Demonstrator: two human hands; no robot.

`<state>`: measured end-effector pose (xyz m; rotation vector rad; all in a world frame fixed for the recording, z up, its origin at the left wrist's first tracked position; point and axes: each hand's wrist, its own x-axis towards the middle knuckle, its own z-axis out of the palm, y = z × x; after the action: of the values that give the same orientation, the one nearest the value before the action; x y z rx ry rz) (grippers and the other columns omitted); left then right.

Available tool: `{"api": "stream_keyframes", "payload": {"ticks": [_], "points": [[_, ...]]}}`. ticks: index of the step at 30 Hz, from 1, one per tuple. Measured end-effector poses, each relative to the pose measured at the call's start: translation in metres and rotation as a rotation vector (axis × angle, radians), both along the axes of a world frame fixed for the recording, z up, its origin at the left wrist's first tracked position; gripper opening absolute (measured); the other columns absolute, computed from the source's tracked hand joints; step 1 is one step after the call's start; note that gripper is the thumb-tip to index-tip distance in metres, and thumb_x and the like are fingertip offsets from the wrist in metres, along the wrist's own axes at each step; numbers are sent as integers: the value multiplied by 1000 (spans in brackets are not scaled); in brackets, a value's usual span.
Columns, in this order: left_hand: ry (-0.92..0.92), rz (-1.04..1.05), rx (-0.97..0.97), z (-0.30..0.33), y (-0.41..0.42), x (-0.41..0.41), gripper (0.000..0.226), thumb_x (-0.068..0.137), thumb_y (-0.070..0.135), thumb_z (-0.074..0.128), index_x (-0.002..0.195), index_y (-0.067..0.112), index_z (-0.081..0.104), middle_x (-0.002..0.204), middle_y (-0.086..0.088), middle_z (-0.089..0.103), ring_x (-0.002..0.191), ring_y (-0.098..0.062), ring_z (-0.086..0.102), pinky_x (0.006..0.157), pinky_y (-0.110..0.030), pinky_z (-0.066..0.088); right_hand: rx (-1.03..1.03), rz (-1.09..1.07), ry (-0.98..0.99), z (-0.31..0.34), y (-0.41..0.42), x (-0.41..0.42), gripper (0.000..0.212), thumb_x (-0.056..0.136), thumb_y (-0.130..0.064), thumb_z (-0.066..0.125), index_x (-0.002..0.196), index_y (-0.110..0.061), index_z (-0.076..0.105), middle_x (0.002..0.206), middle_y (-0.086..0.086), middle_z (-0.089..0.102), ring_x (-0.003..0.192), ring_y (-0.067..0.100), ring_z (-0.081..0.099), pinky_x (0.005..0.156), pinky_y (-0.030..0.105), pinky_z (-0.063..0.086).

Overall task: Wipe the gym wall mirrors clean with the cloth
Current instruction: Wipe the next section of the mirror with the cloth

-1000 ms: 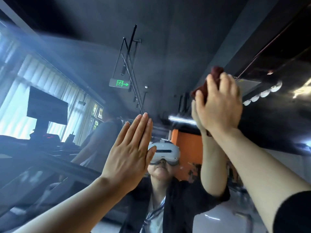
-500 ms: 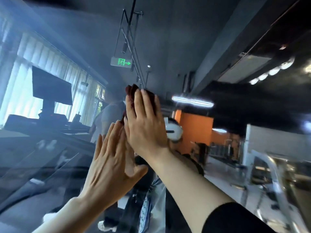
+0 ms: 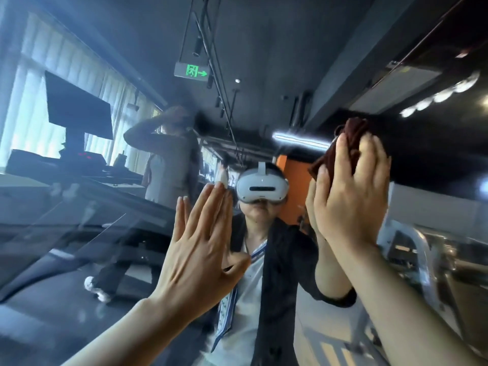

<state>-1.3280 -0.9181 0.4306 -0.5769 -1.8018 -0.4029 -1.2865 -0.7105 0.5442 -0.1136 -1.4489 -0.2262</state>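
The right hand (image 3: pixel 348 196) pressed the bunched dark-red cloth (image 3: pixel 340 149) against the mirror (image 3: pixel 79 233), fingers straight; the left hand (image 3: pixel 200 244) lay flat, open on the glass. Soft and light, the cloth looked best palmed bunched.

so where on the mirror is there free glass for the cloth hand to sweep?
Free glass: the gap between left hand and right hand, and the mirror above both hands. Lower left is blocked by the flat left hand. The cloth sits under the right fingers.
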Motion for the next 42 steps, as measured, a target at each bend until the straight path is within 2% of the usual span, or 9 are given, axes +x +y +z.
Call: {"api": "stream_keyframes", "payload": {"ticks": [4,10,15,23,27,30,34,38,42], "points": [[-8,3,-15,-8,-8,-1,100,83,63,52,158,6,18,166,-10,12,154,-25,6,121,-52,6,-59,11,17,-19,-41,-15,53,104,-28,42,150,-2,41,154,27,37,143,41,32,122,54,20],[-67,17,38,-32,-17,-1,103,80,64,59,156,6,21,165,-11,18,154,-24,8,124,-52,2,246,67,-164,-69,-105,-38,55,104,-32,42,151,-4,41,155,21,40,147,36,29,120,56,24],[-73,-6,48,-47,-1,11,101,79,54,61,155,0,22,163,-16,19,153,-28,11,123,-53,1,424,78,-242,-102,-61,-23,50,107,-33,39,150,-8,45,153,20,44,145,34,34,114,54,36],[-117,-62,20,-66,19,27,113,72,36,83,156,3,15,165,-15,16,154,-26,6,120,-62,6,69,14,-122,-136,60,25,51,105,-30,39,149,-5,46,147,29,42,139,43,35,113,59,35],[-150,-65,-36,-90,4,32,106,75,34,77,158,6,16,166,-9,16,154,-23,8,120,-62,4,-102,46,-21,-178,50,21,47,105,-24,41,144,0,51,143,29,41,135,45,36,113,61,33],[-223,-37,-92,-106,-18,31,118,67,37,86,158,5,18,167,-8,14,154,-25,9,117,-68,9,-160,46,18,-191,18,8,46,104,-23,41,143,0,51,142,29,44,135,45,38,113,61,33],[-260,-22,-116,-112,-30,31,117,68,39,85,158,6,18,167,-8,14,154,-25,9,117,-69,9,-38,124,-54,-178,-31,-9,47,104,-25,43,145,-3,50,146,27,44,138,40,36,111,61,35],[-298,-19,-87,-119,-25,33,115,70,35,84,159,8,17,167,-6,12,154,-22,6,118,-67,7,140,187,-172,-171,-88,-30,46,106,-28,40,146,-7,50,151,20,46,143,33,32,120,55,25],[-340,-23,-37,-132,-14,38,114,70,29,84,159,8,16,167,-8,13,155,-23,6,118,-67,9,282,209,-280,-174,-98,-34,48,103,-25,50,147,-7,49,151,17,47,144,32,35,121,53,24]]}}
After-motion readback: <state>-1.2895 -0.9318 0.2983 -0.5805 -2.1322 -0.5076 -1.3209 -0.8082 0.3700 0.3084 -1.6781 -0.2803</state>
